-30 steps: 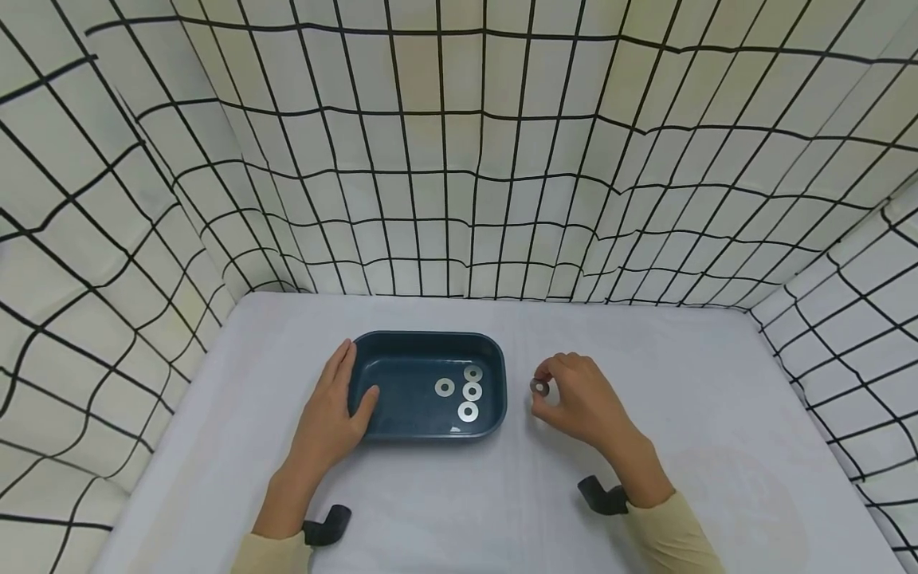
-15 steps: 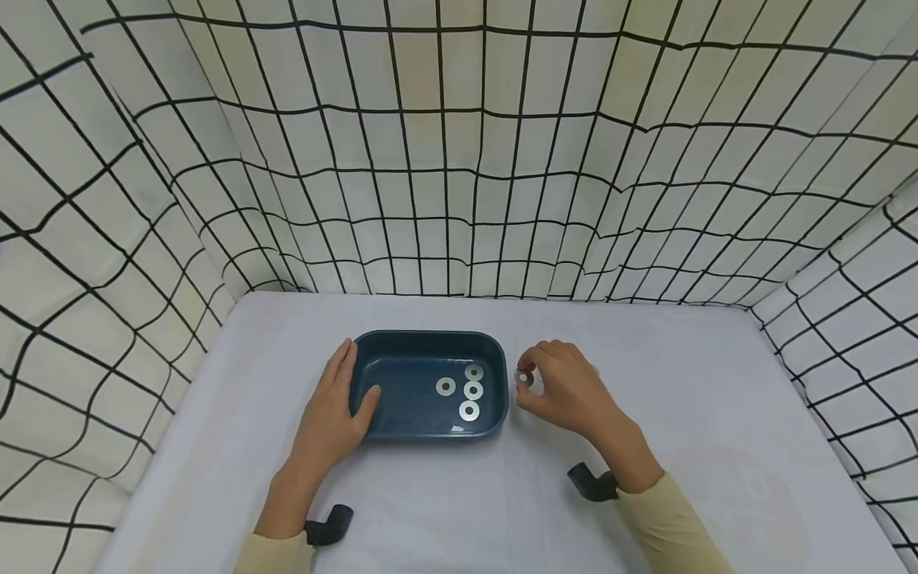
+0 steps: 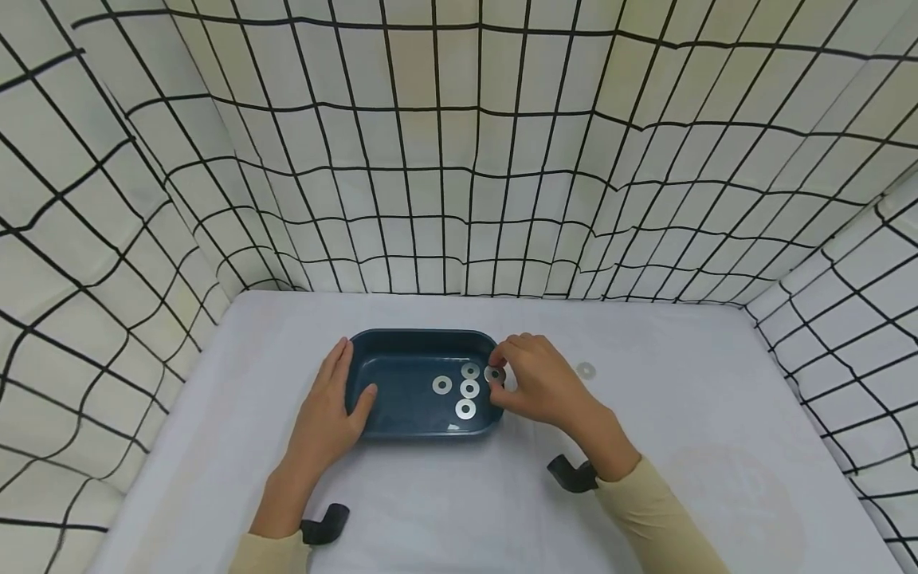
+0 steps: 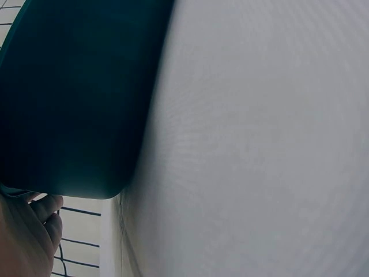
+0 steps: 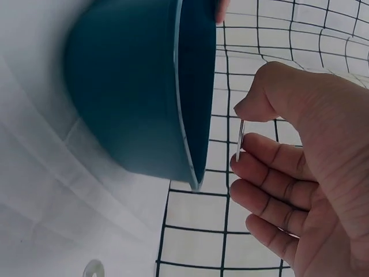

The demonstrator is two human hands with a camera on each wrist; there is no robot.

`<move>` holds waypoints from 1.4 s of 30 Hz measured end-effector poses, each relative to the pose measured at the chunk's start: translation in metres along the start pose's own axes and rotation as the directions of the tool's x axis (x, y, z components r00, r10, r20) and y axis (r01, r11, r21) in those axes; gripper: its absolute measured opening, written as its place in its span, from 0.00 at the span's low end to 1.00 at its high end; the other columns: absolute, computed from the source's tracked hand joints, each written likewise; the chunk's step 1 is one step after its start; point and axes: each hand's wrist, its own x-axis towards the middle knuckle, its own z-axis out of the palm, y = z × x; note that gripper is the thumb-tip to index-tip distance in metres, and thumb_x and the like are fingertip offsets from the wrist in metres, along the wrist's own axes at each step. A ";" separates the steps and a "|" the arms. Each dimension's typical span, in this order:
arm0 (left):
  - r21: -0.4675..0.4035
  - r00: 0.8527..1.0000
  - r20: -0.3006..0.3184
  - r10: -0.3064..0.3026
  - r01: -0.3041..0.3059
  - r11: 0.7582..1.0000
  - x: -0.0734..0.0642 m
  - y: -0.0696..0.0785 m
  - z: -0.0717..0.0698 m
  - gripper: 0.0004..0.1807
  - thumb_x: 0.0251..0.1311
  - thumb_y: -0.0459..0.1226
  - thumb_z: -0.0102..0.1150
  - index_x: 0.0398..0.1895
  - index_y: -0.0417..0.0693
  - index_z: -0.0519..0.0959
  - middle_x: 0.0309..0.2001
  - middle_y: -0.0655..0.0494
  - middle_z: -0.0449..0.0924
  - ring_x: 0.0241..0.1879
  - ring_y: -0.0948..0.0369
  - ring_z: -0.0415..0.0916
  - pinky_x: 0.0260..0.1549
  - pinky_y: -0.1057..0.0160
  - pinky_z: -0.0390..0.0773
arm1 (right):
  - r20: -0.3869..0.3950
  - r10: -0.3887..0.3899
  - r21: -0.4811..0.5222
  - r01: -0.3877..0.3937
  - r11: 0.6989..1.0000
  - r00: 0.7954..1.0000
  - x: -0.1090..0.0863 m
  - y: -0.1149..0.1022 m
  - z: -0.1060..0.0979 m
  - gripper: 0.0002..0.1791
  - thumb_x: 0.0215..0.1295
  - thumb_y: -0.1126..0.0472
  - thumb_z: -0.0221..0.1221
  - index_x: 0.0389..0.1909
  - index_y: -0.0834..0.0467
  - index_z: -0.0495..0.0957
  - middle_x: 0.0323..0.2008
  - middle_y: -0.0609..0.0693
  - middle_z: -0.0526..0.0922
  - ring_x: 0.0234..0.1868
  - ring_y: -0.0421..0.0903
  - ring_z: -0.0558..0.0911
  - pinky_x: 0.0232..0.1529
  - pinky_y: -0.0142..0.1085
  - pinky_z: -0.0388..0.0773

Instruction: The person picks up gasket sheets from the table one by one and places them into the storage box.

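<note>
A dark blue rectangular tray [image 3: 405,422] stands on the white table, with several flat silver washers [image 3: 466,409] lying in its right half. My left hand [image 3: 323,418] holds its left end, fingers along the outside and thumb reaching over the rim. Over the right rim, my right hand [image 3: 541,381] pinches another washer [image 3: 494,375] between thumb and fingertips. In the right wrist view, this pinched washer [image 5: 240,140] shows edge-on, beside the tray's rim. The left wrist view shows the tray's dark outer side [image 4: 75,104] and the left hand's fingers [image 4: 49,216] at its corner.
A single washer [image 3: 586,371] lies on the white tabletop [image 3: 660,359] to the right of the right hand. White walls with black netting [image 3: 466,167] enclose the table at the back and sides. A black angled piece [image 3: 572,473] sticks out at each wrist.
My right hand has moved left with its washer, from beside the tray to over its right rim. The washer on the table has come into view behind it. The left hand stays put.
</note>
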 end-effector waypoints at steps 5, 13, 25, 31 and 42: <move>-0.008 1.000 -0.004 0.002 -0.002 1.000 0.000 0.001 -0.001 0.43 0.77 0.46 0.56 0.85 0.37 0.50 0.86 0.40 0.49 0.84 0.39 0.52 0.78 0.33 0.60 | 0.021 -0.027 0.008 0.027 1.000 0.999 0.006 -0.008 0.001 0.11 0.60 0.56 0.70 0.42 0.55 0.87 0.36 0.44 0.88 0.42 0.43 0.82 0.61 0.44 0.83; -0.016 1.000 -0.002 -0.002 0.002 1.000 0.000 0.001 -0.001 0.43 0.77 0.46 0.56 0.85 0.37 0.50 0.86 0.39 0.49 0.84 0.39 0.51 0.78 0.33 0.60 | 0.040 -0.095 0.022 0.094 0.995 0.995 0.016 -0.023 0.004 0.10 0.62 0.56 0.70 0.42 0.55 0.87 0.37 0.45 0.88 0.43 0.44 0.83 0.61 0.43 0.82; -0.019 1.000 -0.005 0.004 -0.004 1.000 0.000 -0.002 0.000 0.43 0.77 0.46 0.57 0.85 0.37 0.50 0.86 0.39 0.49 0.84 0.39 0.52 0.78 0.33 0.61 | 0.053 -0.197 0.031 0.196 0.980 0.979 0.028 -0.038 0.008 0.09 0.63 0.57 0.69 0.42 0.55 0.87 0.37 0.45 0.88 0.41 0.43 0.84 0.58 0.43 0.83; -0.026 1.000 -0.013 0.012 -0.012 1.000 0.001 -0.002 0.000 0.43 0.76 0.45 0.57 0.85 0.37 0.51 0.86 0.39 0.49 0.84 0.39 0.52 0.78 0.33 0.61 | 0.061 -0.205 0.033 0.203 0.979 0.977 0.028 -0.042 0.010 0.08 0.64 0.57 0.69 0.42 0.54 0.87 0.36 0.43 0.87 0.39 0.41 0.81 0.54 0.41 0.83; -0.007 0.999 -0.033 0.030 -0.031 1.000 -0.001 -0.005 0.002 0.44 0.76 0.46 0.57 0.85 0.36 0.51 0.86 0.39 0.49 0.85 0.39 0.48 0.86 0.46 0.46 | 0.083 -0.210 0.004 0.211 0.978 0.974 0.028 -0.048 0.014 0.08 0.65 0.55 0.69 0.42 0.53 0.87 0.34 0.42 0.85 0.37 0.40 0.79 0.54 0.40 0.81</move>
